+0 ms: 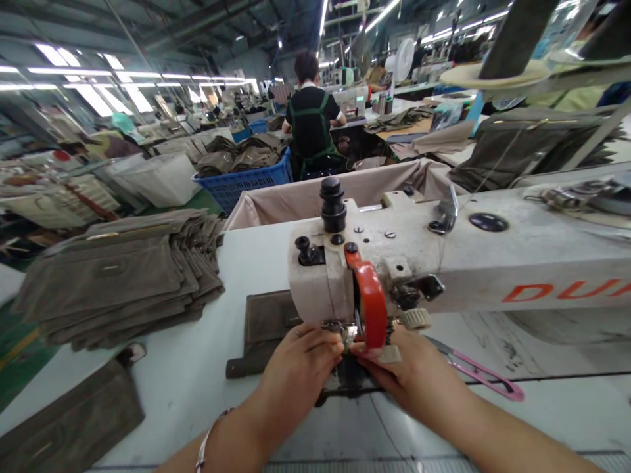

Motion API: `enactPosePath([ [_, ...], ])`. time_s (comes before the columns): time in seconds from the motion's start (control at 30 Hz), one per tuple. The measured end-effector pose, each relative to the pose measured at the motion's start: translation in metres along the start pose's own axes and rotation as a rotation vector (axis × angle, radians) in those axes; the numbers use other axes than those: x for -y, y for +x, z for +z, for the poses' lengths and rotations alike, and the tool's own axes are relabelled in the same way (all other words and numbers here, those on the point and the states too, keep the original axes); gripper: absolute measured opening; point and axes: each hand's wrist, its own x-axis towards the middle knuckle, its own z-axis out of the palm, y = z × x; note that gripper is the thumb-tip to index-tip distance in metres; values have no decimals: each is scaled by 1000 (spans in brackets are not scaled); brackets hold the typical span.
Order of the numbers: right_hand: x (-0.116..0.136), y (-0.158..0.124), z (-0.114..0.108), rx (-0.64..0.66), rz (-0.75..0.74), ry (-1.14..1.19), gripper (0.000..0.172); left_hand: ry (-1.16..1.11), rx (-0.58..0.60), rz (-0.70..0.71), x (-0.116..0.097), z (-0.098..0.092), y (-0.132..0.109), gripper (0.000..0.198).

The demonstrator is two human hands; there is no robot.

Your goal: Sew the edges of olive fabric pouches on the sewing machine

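A white sewing machine [320,276] with a red finger guard [373,305] stands in front of me. Under its head lies a dark olive fabric piece [269,322] with a folded lower edge. My left hand [303,361] is closed, its fingertips pinched on the fabric just left of the needle area. From the right, my right hand [411,361] is closed too, thumb and fingertips at the same spot, partly covered by the guard. The fingertips of both hands nearly meet there. What exactly lies between them is too small to make out.
Pink-handled thread snips [486,374] lie right of my right hand. A stack of olive fabric pieces [123,276] stands at left, with another piece [73,420] nearer me. Beyond are a pink cloth bin [296,203], a blue crate [251,187] and a seated person [313,121].
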Motion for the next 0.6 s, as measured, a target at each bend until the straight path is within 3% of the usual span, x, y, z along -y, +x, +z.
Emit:
enactPosePath([
  [0.33,-6,3,6,40,124,-117,18,-27,-2,-9,8,0,16,17],
  [0.6,-6,5,7,49,170,-151,18,-61,-67,-57,11,6,13,20],
])
